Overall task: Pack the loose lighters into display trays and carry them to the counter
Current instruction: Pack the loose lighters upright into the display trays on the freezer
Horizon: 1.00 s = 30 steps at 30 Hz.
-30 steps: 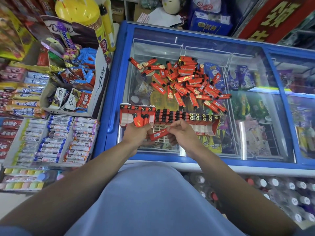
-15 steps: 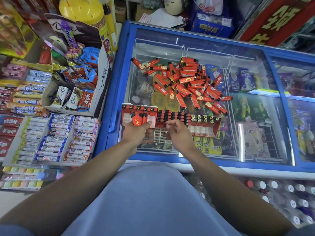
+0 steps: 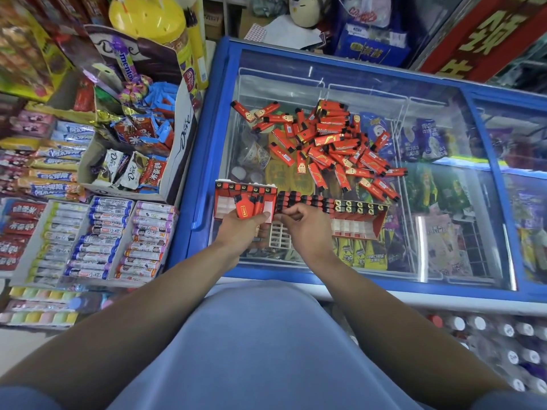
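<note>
Lighters are being packed into trays on the freezer lid (image 3: 438, 93). At the left, a small display tray (image 3: 245, 199) is held at its near edge by the left hand (image 3: 241, 229), whose fingers curl round a few lighters. Just right of it, the right hand (image 3: 302, 223) is pinched at the near row of the longer tray (image 3: 331, 208), apparently seating one lighter. Next, a reach is needed to the loose pile (image 3: 325, 143), lying well beyond both hands.

Loose lighters (image 3: 325, 143) lie on the freezer lid (image 3: 444, 232), behind the display trays (image 3: 358, 220) (snack shelves (image 3: 88, 232) left).
</note>
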Tool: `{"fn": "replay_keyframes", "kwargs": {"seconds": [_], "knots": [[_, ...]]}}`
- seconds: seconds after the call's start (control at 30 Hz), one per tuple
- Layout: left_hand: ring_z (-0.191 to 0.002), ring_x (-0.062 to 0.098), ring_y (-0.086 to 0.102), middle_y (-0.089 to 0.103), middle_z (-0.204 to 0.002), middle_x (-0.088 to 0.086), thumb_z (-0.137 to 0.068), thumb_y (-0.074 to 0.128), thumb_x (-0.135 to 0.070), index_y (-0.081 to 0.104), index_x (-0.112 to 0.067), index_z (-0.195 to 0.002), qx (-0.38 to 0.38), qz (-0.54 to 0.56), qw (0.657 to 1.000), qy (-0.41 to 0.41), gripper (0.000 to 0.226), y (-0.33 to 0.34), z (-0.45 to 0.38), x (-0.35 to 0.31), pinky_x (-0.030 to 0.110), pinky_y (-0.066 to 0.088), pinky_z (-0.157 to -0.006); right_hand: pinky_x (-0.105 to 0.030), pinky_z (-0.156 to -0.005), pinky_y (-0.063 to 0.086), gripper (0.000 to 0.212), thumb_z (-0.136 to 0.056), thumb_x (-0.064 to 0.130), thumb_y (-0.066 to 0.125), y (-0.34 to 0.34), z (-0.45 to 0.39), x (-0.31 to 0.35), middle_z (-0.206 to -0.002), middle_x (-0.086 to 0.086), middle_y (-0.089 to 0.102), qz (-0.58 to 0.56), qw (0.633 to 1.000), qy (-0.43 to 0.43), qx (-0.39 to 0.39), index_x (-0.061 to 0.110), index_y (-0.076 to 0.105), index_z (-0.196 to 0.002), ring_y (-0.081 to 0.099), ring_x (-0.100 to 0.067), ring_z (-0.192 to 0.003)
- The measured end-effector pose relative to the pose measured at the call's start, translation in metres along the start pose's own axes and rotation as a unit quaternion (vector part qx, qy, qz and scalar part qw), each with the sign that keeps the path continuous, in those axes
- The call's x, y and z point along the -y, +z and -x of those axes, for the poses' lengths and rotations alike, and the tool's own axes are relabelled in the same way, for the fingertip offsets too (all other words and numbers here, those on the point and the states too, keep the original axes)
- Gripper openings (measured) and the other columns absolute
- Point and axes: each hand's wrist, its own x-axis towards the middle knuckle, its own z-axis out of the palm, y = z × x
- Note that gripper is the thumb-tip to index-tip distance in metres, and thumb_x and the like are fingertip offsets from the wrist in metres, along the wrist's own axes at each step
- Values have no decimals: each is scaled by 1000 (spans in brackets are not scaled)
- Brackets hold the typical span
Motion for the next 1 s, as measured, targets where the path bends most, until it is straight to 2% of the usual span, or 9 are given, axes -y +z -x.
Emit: {"fn": "replay_keyframes", "kwargs": {"seconds": [0.17, 0.33, 0.47, 0.57, 0.63, 0.73, 0.83, 0.9, 1.0], "knots": [[-71, 19, 65, 74, -83, 5, -95, 73, -25, 73, -16, -104, 36, -1, 999, 8, 13, 1, 5, -3, 30, 54, -55, -9, -57, 41, 6, -89, 28, 79, -6, 0, 0, -70, 23, 66, 44, 999, -18, -5, 23, 79, -93, 62, 9, -66], [-76, 22, 65, 76, -91, 6, -94, 73, -21, 73, -16, -105, 99, 8, 995, 14, 12, 2, 9, -5, 31, 51, -56, -16, -64, 47, 27, -97, 36, 67, -19, 10, 15, -89, 6, 68, -61, 997, -44, 20, 24, 70, -122, 58, 2, -69], [-79, 23, 70, 74, -96, 10, -92, 76, -17, 73, -9, -110, 144, 1, 989, 10, 20, 6, 15, -4, 32, 55, -56, -28, -79, 55, 16, -93, 32, 74, -26, 8, 10, -95, 5, 69, -78, 994, -29, 72, 26, 73, -108, 63, -5, -83], [-72, 24, 71, 72, -90, 9, -91, 78, -21, 71, -6, -105, 114, 23, 993, -3, 22, 8, 15, -4, 32, 57, -54, -37, -80, 61, 12, -93, 25, 74, -36, 5, 6, -93, 1, 76, -167, 984, 52, 39, 20, 73, -103, 72, -16, -84], [-67, 22, 68, 73, -88, 9, -92, 77, -20, 71, -9, -101, 41, 20, 999, -11, 15, 5, 12, -4, 31, 57, -53, -32, -74, 62, 15, -90, 19, 77, -47, 4, 2, -86, -3, 78, -225, 970, 88, -1, 13, 72, -103, 75, -17, -76], [-63, 17, 61, 73, -84, 8, -95, 72, -17, 71, -11, -99, -62, -15, 998, -7, 7, -4, 4, -3, 26, 51, -50, -21, -74, 60, 18, -86, 22, 82, -62, 1, -9, -87, 4, 78, -126, 990, 67, -5, 21, 75, -103, 76, -12, -76], [-66, 16, 64, 77, -86, 6, -98, 67, -18, 71, -11, -101, -67, -34, 997, 1, 9, -6, 2, -1, 24, 49, -50, -8, -78, 51, 23, -91, 24, 76, -59, 0, -14, -99, 10, 73, 60, 998, -16, 30, 21, 75, -115, 71, -3, -86], [-64, 15, 65, 79, -88, 8, -98, 65, -18, 71, -13, -102, -56, -37, 998, 5, 9, -3, 2, 1, 27, 46, -54, -19, -81, 56, 22, -94, 21, 73, -48, 1, -16, -102, 6, 75, 125, 989, -70, 36, 20, 73, -116, 70, -7, -84], [-64, 15, 66, 79, -91, 8, -99, 65, -19, 71, -15, -104, -36, -42, 998, 7, 9, -2, 3, 2, 30, 46, -57, -37, -74, 60, 17, -92, 17, 76, -33, 1, -23, -94, 3, 74, 157, 979, -133, 3, 17, 74, -109, 68, -14, -75]]}}
